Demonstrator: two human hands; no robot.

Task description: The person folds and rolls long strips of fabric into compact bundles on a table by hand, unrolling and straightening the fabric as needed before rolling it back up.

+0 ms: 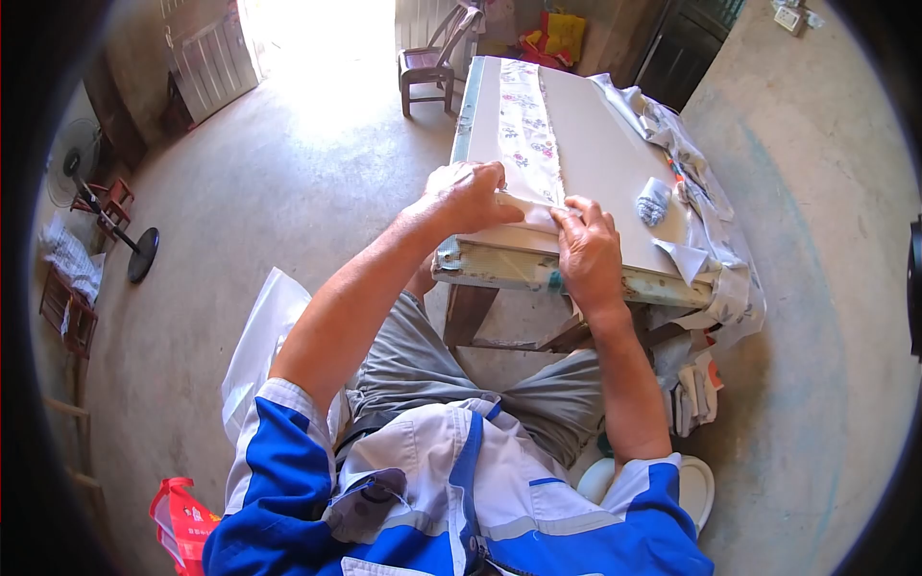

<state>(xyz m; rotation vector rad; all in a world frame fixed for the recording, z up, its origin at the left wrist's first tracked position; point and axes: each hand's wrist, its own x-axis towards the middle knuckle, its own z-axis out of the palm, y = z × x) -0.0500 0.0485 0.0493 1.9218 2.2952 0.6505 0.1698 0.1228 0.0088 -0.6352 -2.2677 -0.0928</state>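
Note:
A long strip of white flowered fabric (530, 130) runs lengthwise down a pale board (605, 144) on the worktable (509, 266). Its near end lies between my two hands at the table's front edge. My left hand (471, 197) pinches the strip's left corner, fingers curled. On the right corner, my right hand (588, 235) grips the fabric between thumb and fingers. The cloth between them looks lifted or folded slightly. A small grey-and-white roll (653, 202) lies on the board to the right of my right hand.
Crumpled fabric scraps (706, 192) hang over the table's right edge. A wooden chair (429, 62) stands beyond the table's far left. At far left is a standing fan (106, 206). A red bag (182, 523) sits at lower left, and a stack of folded material (693, 396) is under the table.

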